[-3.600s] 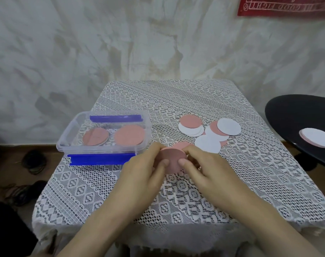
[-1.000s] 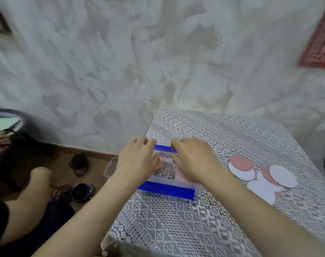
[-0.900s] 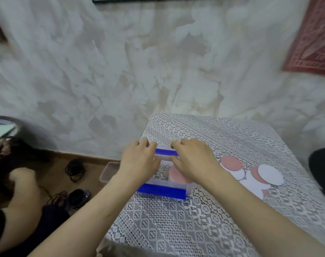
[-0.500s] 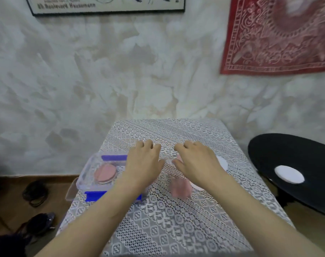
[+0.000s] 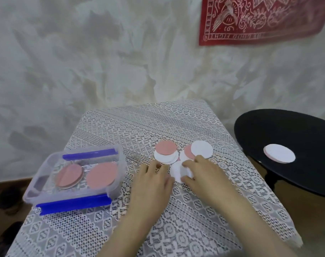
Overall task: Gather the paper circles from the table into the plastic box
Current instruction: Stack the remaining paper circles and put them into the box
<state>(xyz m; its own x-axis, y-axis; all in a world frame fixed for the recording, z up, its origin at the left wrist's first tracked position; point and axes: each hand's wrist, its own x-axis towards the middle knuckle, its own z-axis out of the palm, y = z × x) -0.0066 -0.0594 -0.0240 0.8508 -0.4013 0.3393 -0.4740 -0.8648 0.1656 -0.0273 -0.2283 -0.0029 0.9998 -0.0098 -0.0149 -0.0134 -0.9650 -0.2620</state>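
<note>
A clear plastic box [image 5: 30,191] with blue clips stands at the table's left and holds pink paper circles [image 5: 101,175]. On the lace cloth lie a pink circle on a white stack [image 5: 165,149] and a pink-and-white pair [image 5: 202,151]. A white paper circle [image 5: 177,171] lies just in front of them, between my hands. My right hand [image 5: 204,176] has its forefinger and thumb pinching that circle's right edge. My left hand [image 5: 152,180] lies flat with straight fingers at the circle's left edge.
A round black table [image 5: 291,138] stands to the right with a white paper circle [image 5: 279,153] on it. The lace-covered table [image 5: 176,219] reaches back to a plastered wall, where a red cloth [image 5: 260,17] hangs. Dark things lie on the floor at left.
Both hands have left the box and moved right to the loose circles. My right hand now pinches the white circle. The view has swung right and down.
</note>
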